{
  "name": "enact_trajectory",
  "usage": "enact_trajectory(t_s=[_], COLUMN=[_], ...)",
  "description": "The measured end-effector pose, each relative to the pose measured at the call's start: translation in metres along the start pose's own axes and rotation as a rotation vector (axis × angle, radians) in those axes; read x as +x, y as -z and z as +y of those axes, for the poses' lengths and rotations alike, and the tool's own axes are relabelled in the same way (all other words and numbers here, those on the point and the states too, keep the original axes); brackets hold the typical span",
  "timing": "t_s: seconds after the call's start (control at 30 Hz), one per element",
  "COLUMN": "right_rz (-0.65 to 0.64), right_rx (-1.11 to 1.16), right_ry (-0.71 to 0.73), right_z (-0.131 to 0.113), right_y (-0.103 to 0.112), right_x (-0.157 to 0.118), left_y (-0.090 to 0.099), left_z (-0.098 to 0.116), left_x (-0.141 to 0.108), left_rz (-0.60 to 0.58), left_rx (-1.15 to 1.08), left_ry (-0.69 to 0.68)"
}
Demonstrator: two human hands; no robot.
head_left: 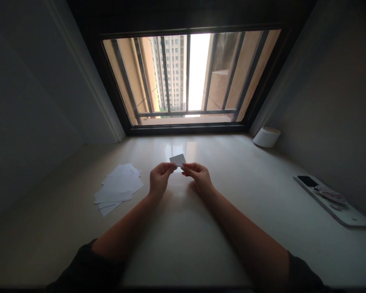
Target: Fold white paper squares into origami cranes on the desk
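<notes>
A small piece of paper is held up between my two hands, over the middle of the pale sill. My left hand pinches its lower left corner between thumb and fingers. At the lower right corner, my right hand has it pinched in the same way. The paper looks grey against the window light. Several loose white sheets lie in an uneven, fanned pile on the sill, to the left of my left hand.
A white cup-like object stands at the back right by the wall. Farther right lies a phone with a round attachment on its back. Behind the sill is a dark-framed window with bars outside.
</notes>
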State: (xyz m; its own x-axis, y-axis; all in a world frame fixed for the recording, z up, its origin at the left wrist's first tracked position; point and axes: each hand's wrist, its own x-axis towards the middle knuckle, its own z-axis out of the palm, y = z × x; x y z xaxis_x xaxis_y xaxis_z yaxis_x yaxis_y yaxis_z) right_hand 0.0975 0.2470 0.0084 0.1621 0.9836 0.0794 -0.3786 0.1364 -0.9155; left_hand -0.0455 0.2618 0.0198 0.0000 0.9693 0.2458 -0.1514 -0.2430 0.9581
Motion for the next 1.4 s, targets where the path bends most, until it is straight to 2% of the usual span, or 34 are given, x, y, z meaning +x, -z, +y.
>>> enact_trajectory(t_s=[0.23,0.6,1.13,1.4], right_rz=[0.007,-0.002,-0.001,-0.002], right_rx=[0.052,0.086,0.046,-0.002], right_ry=[-0.013,-0.067,-0.004,0.015], right_z=[0.002,0.004,0.001,-0.001], right_y=[-0.003,0.0,-0.004,-0.003], right_x=[-0.001,0.003,0.001,-0.003], left_y=[-0.005,-0.008,-0.008,-0.003], left_z=[0.006,0.008,0.008,0.014], left_x=[-0.005,-0.007,-0.007,-0.008], left_rz=[0.036,0.032,0.041,-0.014], left_rx=[-0.012,0.001,0.011,0.096], left_ry=[0.035,-0.009,-0.019,-0.017])
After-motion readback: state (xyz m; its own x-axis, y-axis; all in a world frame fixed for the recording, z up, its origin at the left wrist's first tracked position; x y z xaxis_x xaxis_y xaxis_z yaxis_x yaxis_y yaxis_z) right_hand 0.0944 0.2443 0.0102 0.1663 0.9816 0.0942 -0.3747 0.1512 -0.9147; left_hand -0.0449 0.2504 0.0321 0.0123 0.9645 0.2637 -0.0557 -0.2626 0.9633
